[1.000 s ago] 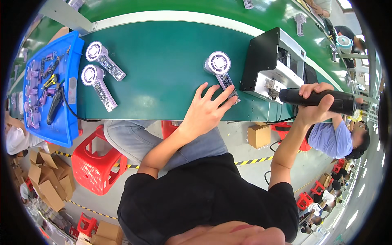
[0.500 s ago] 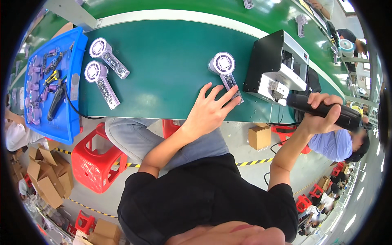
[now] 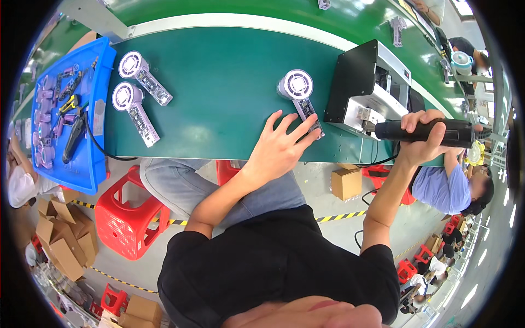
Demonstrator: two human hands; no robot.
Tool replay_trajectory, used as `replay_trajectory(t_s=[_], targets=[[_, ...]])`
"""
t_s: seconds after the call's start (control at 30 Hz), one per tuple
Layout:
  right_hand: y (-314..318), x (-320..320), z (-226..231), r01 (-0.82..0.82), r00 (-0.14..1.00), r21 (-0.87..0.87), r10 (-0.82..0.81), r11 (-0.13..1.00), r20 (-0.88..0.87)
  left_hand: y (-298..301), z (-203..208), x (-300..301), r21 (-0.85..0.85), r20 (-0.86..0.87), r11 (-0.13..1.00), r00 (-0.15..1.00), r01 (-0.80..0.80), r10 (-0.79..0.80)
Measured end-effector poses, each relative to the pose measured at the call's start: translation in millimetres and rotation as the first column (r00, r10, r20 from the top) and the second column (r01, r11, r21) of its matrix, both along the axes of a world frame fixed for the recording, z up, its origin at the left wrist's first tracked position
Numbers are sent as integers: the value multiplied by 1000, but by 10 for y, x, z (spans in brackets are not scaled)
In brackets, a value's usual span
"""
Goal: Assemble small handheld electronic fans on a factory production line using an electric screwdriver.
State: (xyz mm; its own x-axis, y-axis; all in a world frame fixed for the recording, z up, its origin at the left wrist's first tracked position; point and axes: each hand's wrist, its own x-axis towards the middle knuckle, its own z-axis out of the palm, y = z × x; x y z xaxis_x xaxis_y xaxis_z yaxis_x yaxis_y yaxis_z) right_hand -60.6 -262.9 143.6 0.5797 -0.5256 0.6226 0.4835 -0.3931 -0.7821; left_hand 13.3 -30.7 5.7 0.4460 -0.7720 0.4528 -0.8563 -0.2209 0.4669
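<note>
On my green tabletop (image 3: 219, 82) lie two spare lilac handheld fans (image 3: 143, 82) beside a blue plastic tray (image 3: 101, 164); a red plastic stool (image 3: 134, 218) stands below.

Matt green rubbery belt (image 3: 219, 82) – on it a glossy lilac plastic fan (image 3: 298, 93) with bare circuit-board handle; at three o'clock a matt black plastic tool (image 3: 432, 131), beside a black-and-grey sheet-metal box (image 3: 366, 82)
</note>
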Motion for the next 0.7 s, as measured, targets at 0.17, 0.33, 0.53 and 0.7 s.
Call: replay_trajectory(t_s=[0.17,0.33,0.53,0.7], targets=[[225,-112,-186,-184,978,156,197,970,-68,9,24,32,-51,-106,999,994,18,-23],[640,-9,-350,-230,964,162,247,960,-96,9,26,37,-48,-142,998,989,32,-38],[682,-18,-398,-268,949,205,294,941,-111,17,26,24,-36,-154,999,987,39,-44],[704,-16,-449,-281,943,169,305,945,-132,26,19,16,-33,-154,999,987,34,-39]])
